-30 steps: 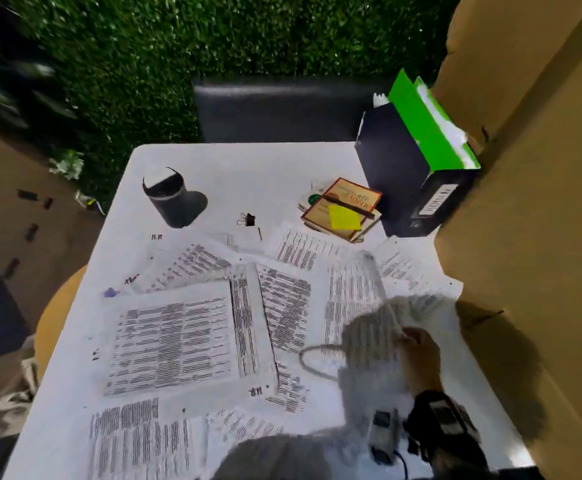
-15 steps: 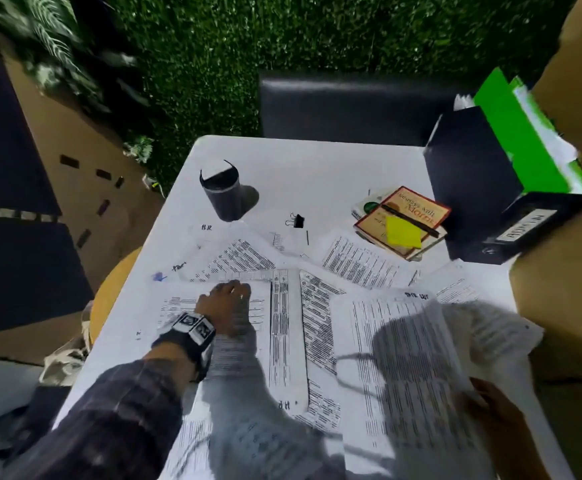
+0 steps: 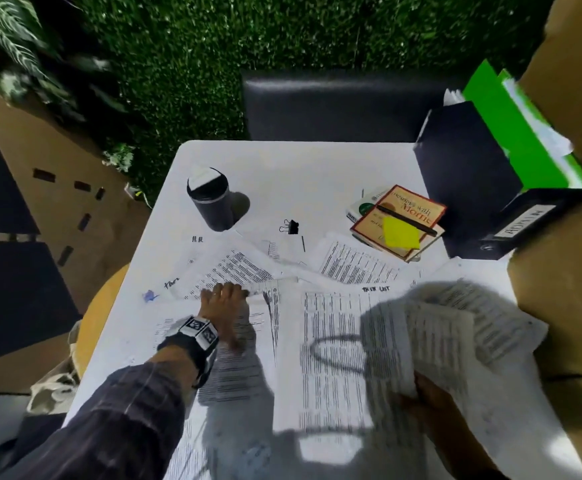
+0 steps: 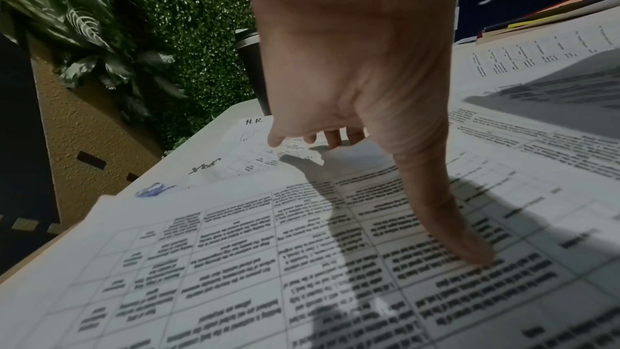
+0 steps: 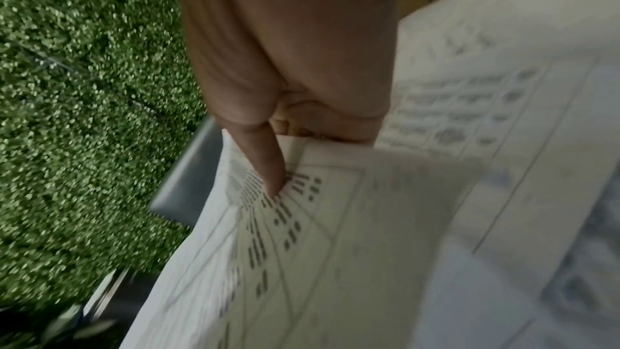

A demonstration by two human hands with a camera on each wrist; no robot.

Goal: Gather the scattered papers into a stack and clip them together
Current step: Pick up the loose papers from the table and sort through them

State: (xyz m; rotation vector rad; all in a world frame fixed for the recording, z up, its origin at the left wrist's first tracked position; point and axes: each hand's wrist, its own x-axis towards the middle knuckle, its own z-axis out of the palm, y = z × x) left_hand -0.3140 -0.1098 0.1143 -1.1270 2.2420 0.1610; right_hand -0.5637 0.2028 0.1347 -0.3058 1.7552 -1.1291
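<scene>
Now, below the dark cup (image 3: 210, 201) the left hand (image 3: 225, 299) lies flat and outspread on a printed sheet (image 3: 237, 372), likely to drag it inward; right of the cup waits the binder clip (image 3: 292, 226), unused on the bench (image 3: 317, 174); farther right, the right hand (image 3: 428, 400) pinches the gathered papers (image 3: 435, 341).

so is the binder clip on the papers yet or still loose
Still loose. The black binder clip lies on the bare table beyond the scattered papers, clamped on nothing, and neither hand touches it.
</scene>
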